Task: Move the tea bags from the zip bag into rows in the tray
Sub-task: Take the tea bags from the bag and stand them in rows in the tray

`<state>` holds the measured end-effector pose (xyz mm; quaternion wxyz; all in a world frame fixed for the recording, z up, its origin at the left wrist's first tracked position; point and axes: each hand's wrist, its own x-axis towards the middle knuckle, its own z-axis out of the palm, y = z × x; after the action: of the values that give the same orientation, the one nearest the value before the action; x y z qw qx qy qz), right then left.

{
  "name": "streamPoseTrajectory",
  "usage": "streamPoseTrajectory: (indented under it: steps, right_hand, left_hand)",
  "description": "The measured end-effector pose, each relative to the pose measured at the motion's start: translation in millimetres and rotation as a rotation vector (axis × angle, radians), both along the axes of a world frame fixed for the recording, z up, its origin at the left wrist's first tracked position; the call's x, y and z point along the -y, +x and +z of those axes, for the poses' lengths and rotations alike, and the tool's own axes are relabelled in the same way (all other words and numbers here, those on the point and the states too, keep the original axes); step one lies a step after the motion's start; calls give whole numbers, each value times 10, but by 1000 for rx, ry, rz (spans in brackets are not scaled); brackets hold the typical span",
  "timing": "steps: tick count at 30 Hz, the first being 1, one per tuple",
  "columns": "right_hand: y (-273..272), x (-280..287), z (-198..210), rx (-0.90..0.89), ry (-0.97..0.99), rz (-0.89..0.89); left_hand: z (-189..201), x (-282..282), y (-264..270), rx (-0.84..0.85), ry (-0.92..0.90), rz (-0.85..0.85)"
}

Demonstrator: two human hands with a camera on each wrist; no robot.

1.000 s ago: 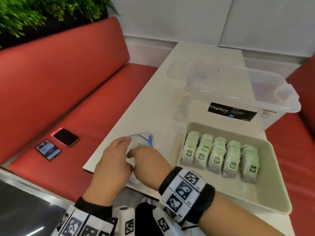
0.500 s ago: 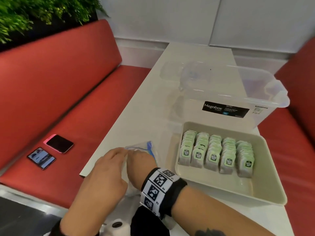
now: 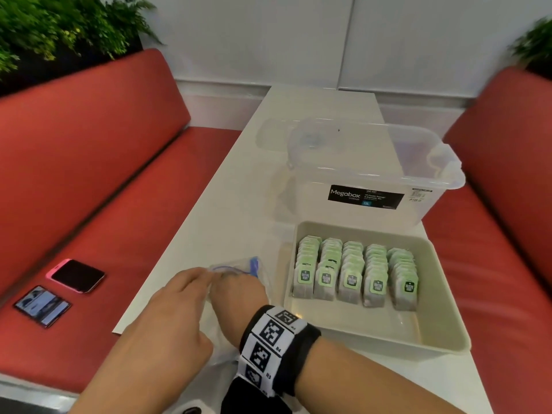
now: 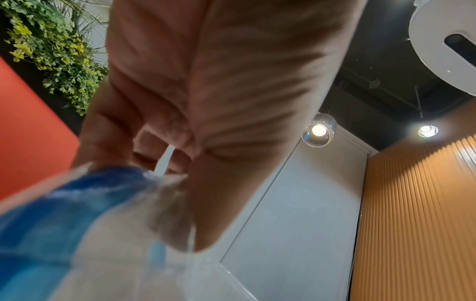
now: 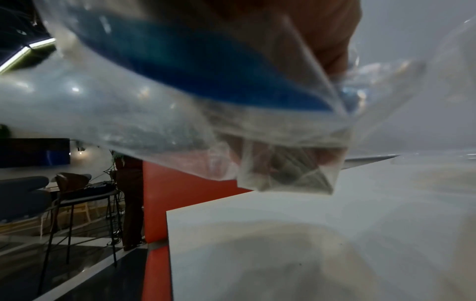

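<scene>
Left hand [image 3: 167, 318] pinches the rim of the clear plastic zip bag w/ blue seal [image 3: 239, 268]. Right hand [image 3: 236, 297] is inside it, fingers closed on a tea bag [image 5: 288, 173]. Beige rectangular tray [image 3: 442, 333] just right holds five rows of green-tagged tea bags [image 3: 354, 271].

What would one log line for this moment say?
left hand: holds zip bag | right hand: in bag mouth | tray: five tea bag rows
</scene>
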<state>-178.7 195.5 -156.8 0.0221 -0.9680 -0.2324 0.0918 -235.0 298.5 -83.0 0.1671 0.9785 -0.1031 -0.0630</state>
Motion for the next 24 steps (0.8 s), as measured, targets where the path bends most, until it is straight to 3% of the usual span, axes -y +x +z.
streamPoseTrajectory:
  steps: [3,7,17,24]
  right_hand:
    - [1,38,30,46,-29,8]
    - [-17,88,65,95,123,-13]
    - [-27,260,121,-5,202,33]
    - [27,386,253,54,565,-73]
  left_hand:
    - [24,20,17,1,-18,-3]
    - [63,52,57,5,-35,-5]
    - [75,173,103,24,-30,2]
    - [-131,37,336,63,-81,90]
